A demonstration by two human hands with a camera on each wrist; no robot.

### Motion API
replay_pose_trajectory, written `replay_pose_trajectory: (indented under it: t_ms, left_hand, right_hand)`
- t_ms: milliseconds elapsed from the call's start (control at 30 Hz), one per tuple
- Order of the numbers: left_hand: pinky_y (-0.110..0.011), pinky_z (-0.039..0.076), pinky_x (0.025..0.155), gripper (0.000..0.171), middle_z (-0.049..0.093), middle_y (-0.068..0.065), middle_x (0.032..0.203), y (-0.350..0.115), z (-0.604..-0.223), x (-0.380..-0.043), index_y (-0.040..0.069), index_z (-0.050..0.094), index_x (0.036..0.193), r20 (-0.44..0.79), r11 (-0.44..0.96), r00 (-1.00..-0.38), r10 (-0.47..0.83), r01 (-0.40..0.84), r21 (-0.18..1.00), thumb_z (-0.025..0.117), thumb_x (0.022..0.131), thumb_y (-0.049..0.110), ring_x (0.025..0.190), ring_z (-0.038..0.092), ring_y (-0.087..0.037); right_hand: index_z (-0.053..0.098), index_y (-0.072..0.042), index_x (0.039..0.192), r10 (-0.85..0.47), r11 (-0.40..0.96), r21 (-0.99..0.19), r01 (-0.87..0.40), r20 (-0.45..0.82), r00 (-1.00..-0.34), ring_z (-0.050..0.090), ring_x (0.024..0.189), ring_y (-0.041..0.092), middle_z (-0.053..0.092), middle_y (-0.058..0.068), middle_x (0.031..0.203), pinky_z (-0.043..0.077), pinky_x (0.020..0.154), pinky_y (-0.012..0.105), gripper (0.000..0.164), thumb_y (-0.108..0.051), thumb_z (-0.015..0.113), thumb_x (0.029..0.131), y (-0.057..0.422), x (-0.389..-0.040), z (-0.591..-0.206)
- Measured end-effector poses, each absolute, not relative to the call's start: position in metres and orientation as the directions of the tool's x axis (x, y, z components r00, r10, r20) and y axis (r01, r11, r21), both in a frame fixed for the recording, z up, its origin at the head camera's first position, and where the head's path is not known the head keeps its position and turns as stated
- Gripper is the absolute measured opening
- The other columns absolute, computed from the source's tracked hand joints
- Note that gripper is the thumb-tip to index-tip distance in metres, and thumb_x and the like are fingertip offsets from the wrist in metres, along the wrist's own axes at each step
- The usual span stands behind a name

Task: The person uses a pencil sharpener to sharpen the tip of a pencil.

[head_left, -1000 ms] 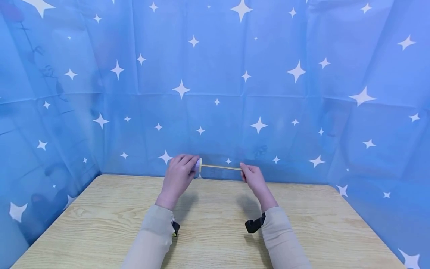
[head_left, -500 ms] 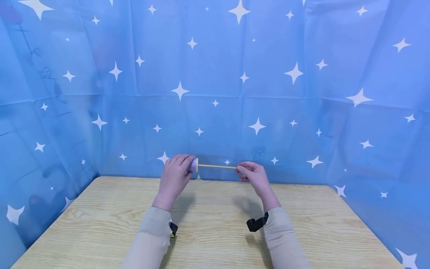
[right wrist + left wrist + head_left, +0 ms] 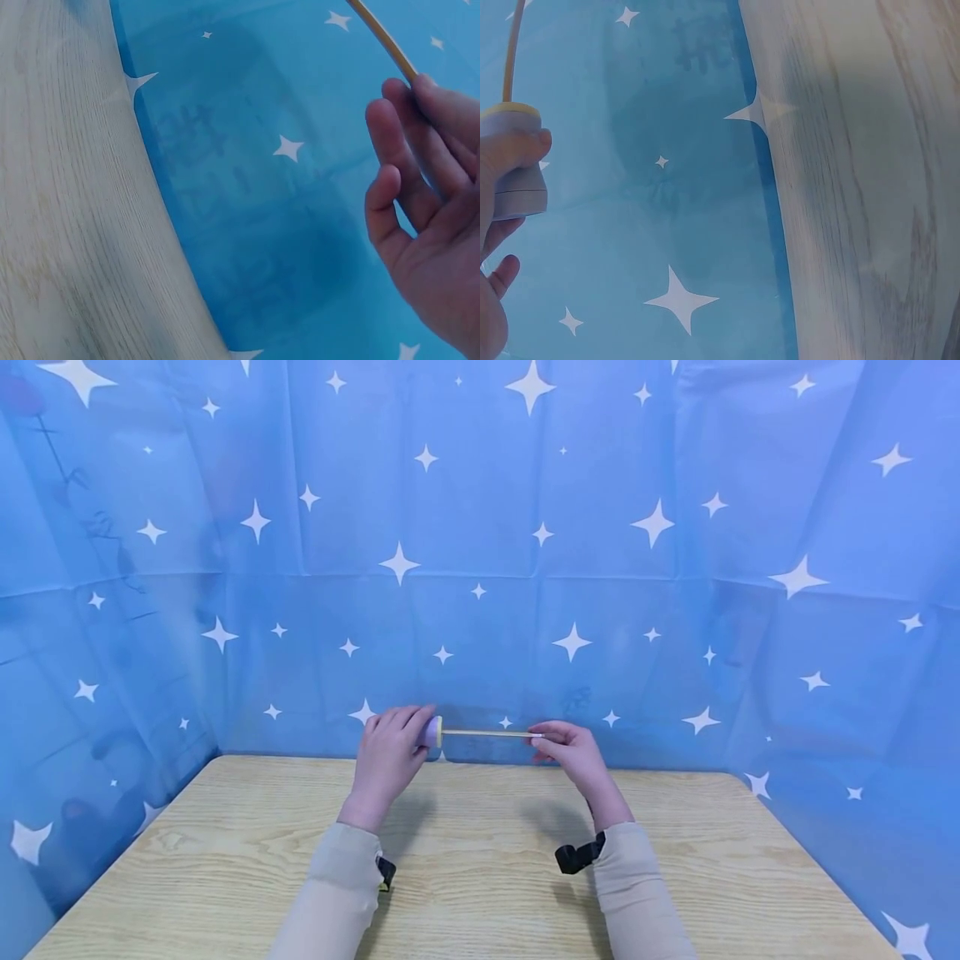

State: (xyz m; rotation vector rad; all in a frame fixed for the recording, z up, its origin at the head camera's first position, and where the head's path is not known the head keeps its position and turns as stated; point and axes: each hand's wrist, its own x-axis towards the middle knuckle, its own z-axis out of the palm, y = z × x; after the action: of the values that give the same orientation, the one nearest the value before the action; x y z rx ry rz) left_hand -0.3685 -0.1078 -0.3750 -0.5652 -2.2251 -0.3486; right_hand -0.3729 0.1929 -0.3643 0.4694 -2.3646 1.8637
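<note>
My left hand (image 3: pixel 388 753) grips a small lavender cylinder with a yellow rim, which looks like a pencil sharpener (image 3: pixel 432 732). In the left wrist view the thumb lies across the sharpener body (image 3: pixel 521 180). A thin yellow pencil (image 3: pixel 483 732) runs level from the middle of its yellow end toward the right. My right hand (image 3: pixel 576 758) holds the pencil's far end between thumb and forefinger, and a whitish tip shows there. In the right wrist view the pencil (image 3: pixel 386 37) meets the pinching fingertips, while the other fingers are loosely bent. Both hands are above the table's far edge.
A light wood-grain table (image 3: pixel 480 877) spreads beneath the forearms. Behind and at both sides hangs a blue cloth (image 3: pixel 480 510) with white stars. Each wrist carries a black camera mount, the right one (image 3: pixel 577 858) on the inner side.
The right fingers have shifted their hold on the pencil's end, and its whitish tip now shows. The right hand has turned slightly; the left hand still holds the sharpener, slightly further left in view.
</note>
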Motion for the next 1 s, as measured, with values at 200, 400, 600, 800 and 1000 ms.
replay_pose_trajectory:
  t_ms: [200,400,600,800,1000]
  left_hand:
    - [-0.046,0.042,0.091,0.055,0.064,-0.005,0.121,-0.107,-0.376,-0.369,0.016,0.064,0.127,0.753,0.868,-0.592,0.289,0.493,0.054,0.084,0.075,0.015,0.113,0.055,-0.026]
    - [-0.045,0.042,0.089,0.053,0.065,-0.005,0.119,-0.107,-0.376,-0.370,0.016,0.066,0.126,0.765,0.875,-0.571,0.296,0.483,0.022,0.083,0.076,0.016,0.111,0.056,-0.026]
    - [-0.045,0.043,0.086,0.051,0.066,-0.005,0.116,-0.107,-0.375,-0.369,0.015,0.068,0.124,0.790,0.874,-0.536,0.297,0.486,0.002,0.084,0.075,0.015,0.108,0.057,-0.026]
    - [-0.045,0.044,0.085,0.050,0.066,-0.005,0.115,-0.107,-0.373,-0.369,0.015,0.068,0.123,0.804,0.875,-0.519,0.289,0.484,-0.003,0.083,0.075,0.014,0.107,0.057,-0.027]
    - [-0.046,0.044,0.084,0.051,0.067,-0.006,0.114,-0.106,-0.375,-0.369,0.014,0.069,0.122,0.817,0.869,-0.498,0.289,0.494,-0.006,0.084,0.074,0.012,0.106,0.057,-0.028]
  right_hand:
    - [0.065,0.003,0.121,-0.149,0.197,-0.936,-0.290,0.264,-0.953,0.069,0.083,0.032,0.070,0.016,0.107,0.050,0.088,0.048,0.033,-0.016,0.066,0.094,0.198,-0.388,-0.379]
    - [0.068,0.001,0.114,-0.156,0.236,-0.921,-0.310,0.278,-0.948,0.069,0.083,0.027,0.073,0.011,0.099,0.049,0.091,0.049,0.031,-0.022,0.066,0.093,0.197,-0.388,-0.381]
    - [0.069,0.001,0.110,-0.144,0.264,-0.910,-0.320,0.291,-0.946,0.071,0.085,0.022,0.073,0.010,0.093,0.049,0.089,0.050,0.034,-0.028,0.062,0.096,0.191,-0.388,-0.380]
    - [0.069,0.000,0.112,-0.114,0.250,-0.920,-0.301,0.281,-0.953,0.071,0.084,0.021,0.074,0.009,0.089,0.052,0.083,0.046,0.035,-0.030,0.060,0.097,0.186,-0.388,-0.379]
    - [0.070,0.001,0.108,-0.085,0.210,-0.939,-0.273,0.261,-0.962,0.071,0.082,0.021,0.073,0.010,0.087,0.051,0.084,0.053,0.033,-0.028,0.060,0.097,0.182,-0.387,-0.382]
